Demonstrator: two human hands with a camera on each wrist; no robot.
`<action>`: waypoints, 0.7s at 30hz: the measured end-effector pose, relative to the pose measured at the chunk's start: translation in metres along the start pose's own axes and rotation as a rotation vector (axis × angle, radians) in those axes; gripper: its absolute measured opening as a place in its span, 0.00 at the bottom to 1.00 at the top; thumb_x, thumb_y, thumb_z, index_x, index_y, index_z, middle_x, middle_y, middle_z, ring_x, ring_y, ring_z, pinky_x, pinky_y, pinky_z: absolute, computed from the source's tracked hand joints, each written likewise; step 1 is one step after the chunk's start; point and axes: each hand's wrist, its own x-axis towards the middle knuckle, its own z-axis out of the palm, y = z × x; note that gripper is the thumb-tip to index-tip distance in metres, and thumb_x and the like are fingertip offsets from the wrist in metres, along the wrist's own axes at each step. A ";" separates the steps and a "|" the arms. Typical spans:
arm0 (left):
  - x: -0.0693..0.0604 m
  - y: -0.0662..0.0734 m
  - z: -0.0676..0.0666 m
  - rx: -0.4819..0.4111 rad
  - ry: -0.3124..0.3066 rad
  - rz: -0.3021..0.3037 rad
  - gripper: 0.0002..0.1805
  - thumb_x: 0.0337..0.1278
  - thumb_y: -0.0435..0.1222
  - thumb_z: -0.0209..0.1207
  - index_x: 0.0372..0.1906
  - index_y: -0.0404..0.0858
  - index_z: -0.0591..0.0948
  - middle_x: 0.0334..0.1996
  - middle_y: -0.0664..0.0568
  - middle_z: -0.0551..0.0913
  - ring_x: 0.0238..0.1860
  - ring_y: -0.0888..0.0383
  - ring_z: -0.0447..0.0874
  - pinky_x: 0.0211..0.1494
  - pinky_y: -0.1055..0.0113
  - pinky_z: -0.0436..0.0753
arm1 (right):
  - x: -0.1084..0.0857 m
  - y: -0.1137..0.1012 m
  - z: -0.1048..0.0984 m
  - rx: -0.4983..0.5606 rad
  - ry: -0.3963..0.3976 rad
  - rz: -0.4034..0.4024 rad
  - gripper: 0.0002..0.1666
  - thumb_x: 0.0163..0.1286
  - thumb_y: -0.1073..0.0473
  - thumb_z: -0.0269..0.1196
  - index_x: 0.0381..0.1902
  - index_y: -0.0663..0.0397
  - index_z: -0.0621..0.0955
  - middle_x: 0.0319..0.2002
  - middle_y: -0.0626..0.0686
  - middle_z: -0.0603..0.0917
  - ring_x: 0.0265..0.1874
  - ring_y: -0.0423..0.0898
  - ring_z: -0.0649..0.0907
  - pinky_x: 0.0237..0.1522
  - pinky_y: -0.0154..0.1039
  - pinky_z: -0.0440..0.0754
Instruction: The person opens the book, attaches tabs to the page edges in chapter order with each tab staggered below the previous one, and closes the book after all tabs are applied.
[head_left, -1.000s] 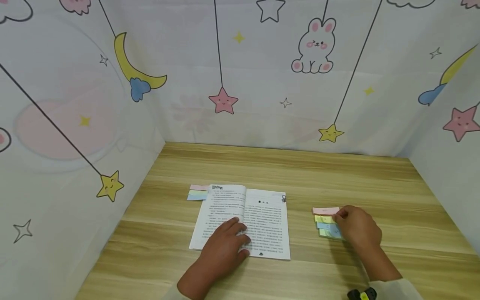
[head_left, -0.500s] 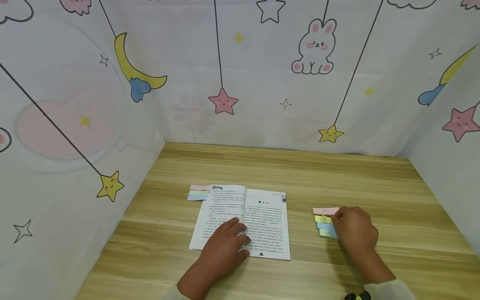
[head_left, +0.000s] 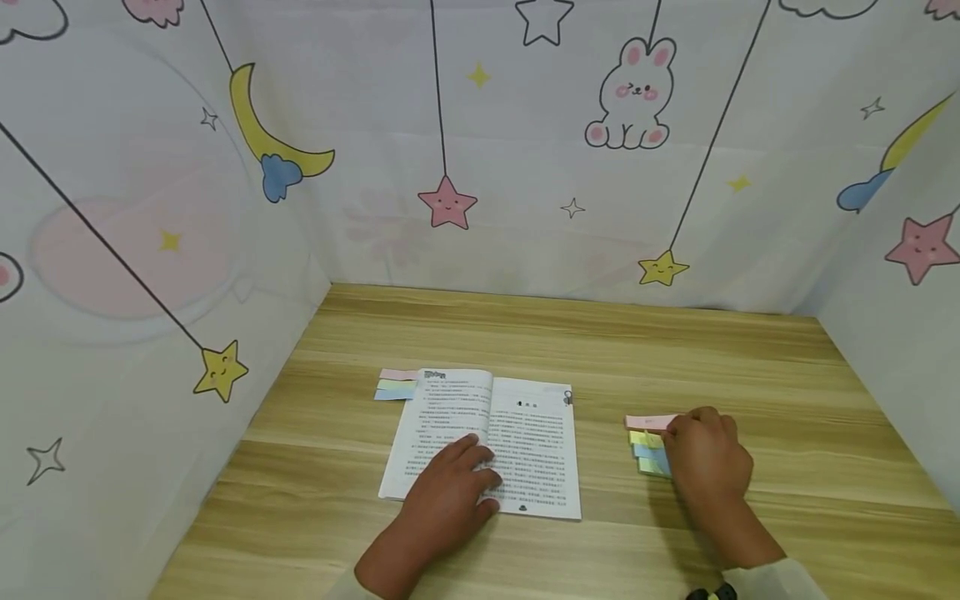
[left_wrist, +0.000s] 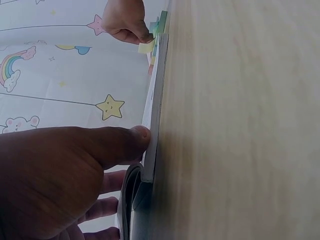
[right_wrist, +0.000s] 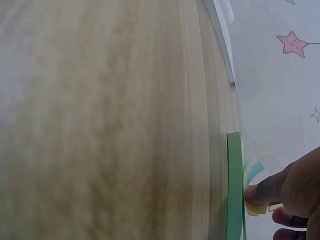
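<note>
Head view. Book [head_left: 534, 450] lies spread at its middle on the wood-grain table [head_left: 600, 350], printed pages up. Three tabs [head_left: 396, 385], pink, yellow-green and blue, project from its upper left edge. Left hand [head_left: 446, 492] rests flat across the lower pages near the gutter, fingers loosely extended and apart; grips nothing. Right of the book, well apart from it, a tab stack [head_left: 651, 452] sits on the table: pink, yellow, blue and green strips in stepped rows. Right hand [head_left: 708, 462] is over its right end, thumb and forefinger close together; the pinch point is partly hidden here. Pale sleeves [head_left: 776, 577] at both forearms. Backdrop [head_left: 510, 133] printed with stars, moons and a rabbit.

Left wrist view. Book edge-on; thumb of the left hand touches the page by its lower edge, the other fingers reaching past the curved leaves. Farther off, the right hand pinches a yellow slip [left_wrist: 146, 48] beside the stack's coloured ends.

Right wrist view. Green side of the stack upright in frame. Thumb presses the yellow slip against a finger, narrow grip, just beside the stack; a blue-green strip curls away nearby. Corner of the book at top.
</note>
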 end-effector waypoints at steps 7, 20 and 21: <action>0.000 0.000 0.001 0.006 0.006 0.007 0.14 0.59 0.46 0.70 0.48 0.49 0.89 0.59 0.54 0.82 0.71 0.49 0.68 0.76 0.56 0.65 | 0.000 0.000 0.000 0.065 -0.005 0.010 0.07 0.68 0.60 0.67 0.37 0.57 0.89 0.47 0.63 0.82 0.50 0.65 0.79 0.37 0.61 0.85; 0.001 0.001 0.000 -0.004 -0.005 -0.003 0.14 0.60 0.46 0.70 0.49 0.49 0.89 0.59 0.53 0.81 0.72 0.49 0.67 0.76 0.55 0.64 | 0.009 0.001 -0.019 0.061 -0.244 0.116 0.11 0.76 0.54 0.62 0.43 0.56 0.85 0.31 0.53 0.84 0.22 0.48 0.77 0.16 0.44 0.70; 0.001 0.001 0.000 -0.004 -0.007 -0.005 0.14 0.59 0.46 0.70 0.49 0.49 0.89 0.59 0.53 0.81 0.72 0.49 0.67 0.76 0.55 0.64 | 0.010 0.001 -0.020 0.061 -0.265 0.124 0.11 0.76 0.54 0.61 0.44 0.56 0.84 0.30 0.52 0.83 0.22 0.48 0.77 0.17 0.44 0.70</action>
